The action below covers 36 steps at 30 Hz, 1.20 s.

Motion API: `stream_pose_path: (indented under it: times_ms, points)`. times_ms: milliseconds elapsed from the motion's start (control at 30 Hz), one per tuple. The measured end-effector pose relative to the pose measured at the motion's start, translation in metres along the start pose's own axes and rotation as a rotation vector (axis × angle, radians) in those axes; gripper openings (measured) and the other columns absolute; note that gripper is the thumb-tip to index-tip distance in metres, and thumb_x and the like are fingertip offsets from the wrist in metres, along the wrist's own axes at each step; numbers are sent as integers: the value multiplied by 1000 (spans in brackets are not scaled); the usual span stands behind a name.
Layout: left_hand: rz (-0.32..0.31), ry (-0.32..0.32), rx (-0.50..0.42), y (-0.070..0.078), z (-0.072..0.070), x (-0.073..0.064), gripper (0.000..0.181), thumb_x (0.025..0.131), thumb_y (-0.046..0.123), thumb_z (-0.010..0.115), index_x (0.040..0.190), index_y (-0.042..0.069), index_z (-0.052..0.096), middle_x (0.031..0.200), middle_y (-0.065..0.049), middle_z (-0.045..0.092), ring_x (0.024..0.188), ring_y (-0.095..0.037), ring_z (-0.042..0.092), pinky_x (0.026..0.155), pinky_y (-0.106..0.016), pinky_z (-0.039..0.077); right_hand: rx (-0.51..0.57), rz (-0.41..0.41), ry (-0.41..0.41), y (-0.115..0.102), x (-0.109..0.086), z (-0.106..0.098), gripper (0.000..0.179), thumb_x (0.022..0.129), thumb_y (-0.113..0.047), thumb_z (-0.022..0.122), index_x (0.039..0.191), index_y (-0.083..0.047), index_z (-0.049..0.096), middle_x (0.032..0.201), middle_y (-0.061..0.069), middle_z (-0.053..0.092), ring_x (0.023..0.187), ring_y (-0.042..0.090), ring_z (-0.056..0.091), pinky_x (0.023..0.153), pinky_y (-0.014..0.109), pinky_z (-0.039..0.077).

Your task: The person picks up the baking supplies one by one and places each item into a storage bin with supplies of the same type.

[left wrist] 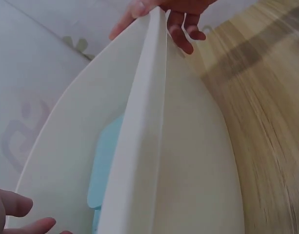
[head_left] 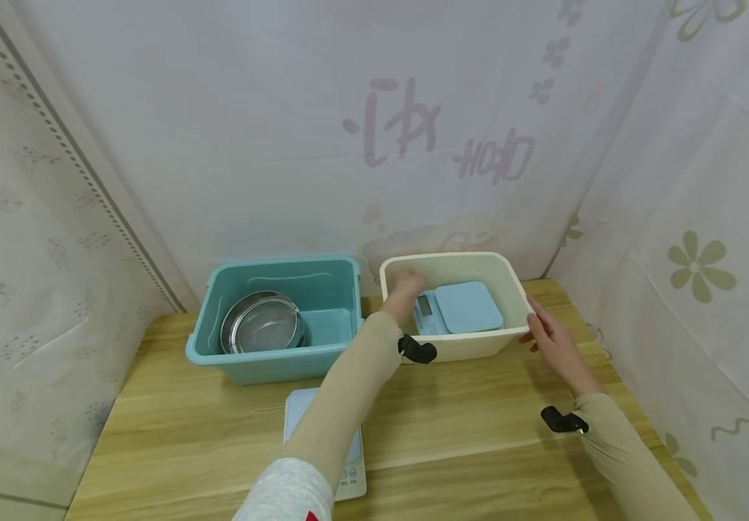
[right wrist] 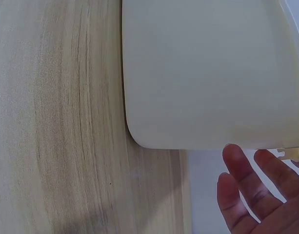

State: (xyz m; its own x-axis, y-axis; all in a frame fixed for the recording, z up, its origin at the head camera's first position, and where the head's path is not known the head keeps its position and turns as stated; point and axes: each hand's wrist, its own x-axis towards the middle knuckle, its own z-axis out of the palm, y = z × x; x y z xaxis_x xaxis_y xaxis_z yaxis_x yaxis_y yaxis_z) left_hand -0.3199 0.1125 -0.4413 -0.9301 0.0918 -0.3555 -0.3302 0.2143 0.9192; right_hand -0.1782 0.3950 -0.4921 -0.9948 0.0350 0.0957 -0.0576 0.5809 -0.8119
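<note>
Cream-coloured rectangular plastic bin (head_left: 465, 349) stood on the wood-grained surface (head_left: 465, 441), near the back edge and just to the right of a teal rectangular plastic tub (head_left: 283, 367). Inside the bin lay a light blue kitchen scale (head_left: 472, 310), which had a square plate at its right part and a dark display at its left part.

The right hand (head_left: 553, 344) was at the front right corner of the bin. Its fingers were bent around the rim and had hold of it, some of them being outside, against the wall. The left hand (head_left: 407, 282) was inside the bin, at the left end, just beside the scale. In the left wrist view its fingers (left wrist: 16, 203) were seen only in part; they stood apart, a little bent, and nothing was visible between them. Whether they touched the wall, I could not tell.

In the teal tub, at its left side, there was a round metal sieve (head_left: 266, 333) with a fine mesh, and another round metal rim showed behind it. A second scale, pale blue and white (head_left: 350, 479), lay on the surface before the tub, partly hidden under the left forearm.
</note>
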Motion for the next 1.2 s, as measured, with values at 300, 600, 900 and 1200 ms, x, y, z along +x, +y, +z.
stream_pose_path:
  times_ms: [300,600,900,1200]
  points:
    - [-35,-18,-181,5,4,-12,22,103,2,54,118,-11,63,100,-18,68,81,-19,64,83,-27,61,-5,-35,19,-1,-1,1,54,115,-26,38,166,-11,27,125,34,63,85,8,68,67,33,60]
    - [-6,-152,-253,10,-10,-27,34,106,5,55,134,-14,57,127,-31,65,90,-24,71,84,-26,62,0,-34,23,-2,-1,2,54,115,-28,37,166,-12,27,127,33,62,86,14,70,66,29,59]
    - [13,-246,-258,18,-22,-47,33,106,6,58,133,-13,58,132,-33,62,78,-17,69,82,-25,62,4,-40,15,1,-3,3,54,115,-28,37,166,-11,26,131,34,59,87,15,69,68,28,58]
    - [44,-331,-197,22,-43,-77,36,106,9,58,137,-11,55,131,-30,63,111,-33,71,91,-31,61,-2,-65,23,3,-2,4,55,116,-28,35,166,-10,25,132,36,58,85,12,70,67,28,58]
